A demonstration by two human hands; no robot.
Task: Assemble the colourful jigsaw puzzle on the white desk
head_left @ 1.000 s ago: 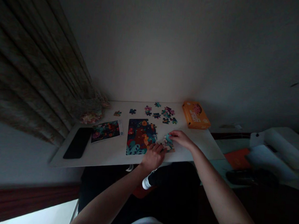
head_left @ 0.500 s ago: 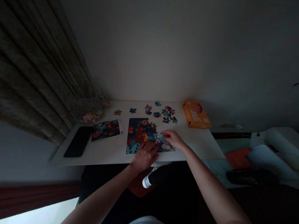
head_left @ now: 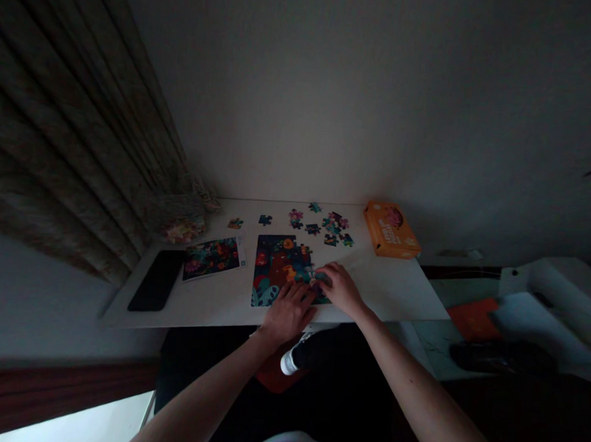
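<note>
A partly assembled jigsaw puzzle lies near the front edge of the white table, dark with orange flowers and an orange animal. My left hand rests on its lower edge, fingers stretched out and flat on the joined pieces. At the puzzle's right side my right hand pinches a bluish puzzle piece, low over or touching the picture; which, I cannot tell. The right hand covers the puzzle's lower right part. Loose puzzle pieces lie scattered behind it.
To the left are a printed picture sheet and a black phone-like slab. An orange box stands at the back right of the table. A plastic-wrapped bundle sits by the curtain.
My right hand has shifted slightly down and inward over the puzzle's right part, closer to my left hand. The left hand stays flat on the puzzle. The view has shifted slightly.
</note>
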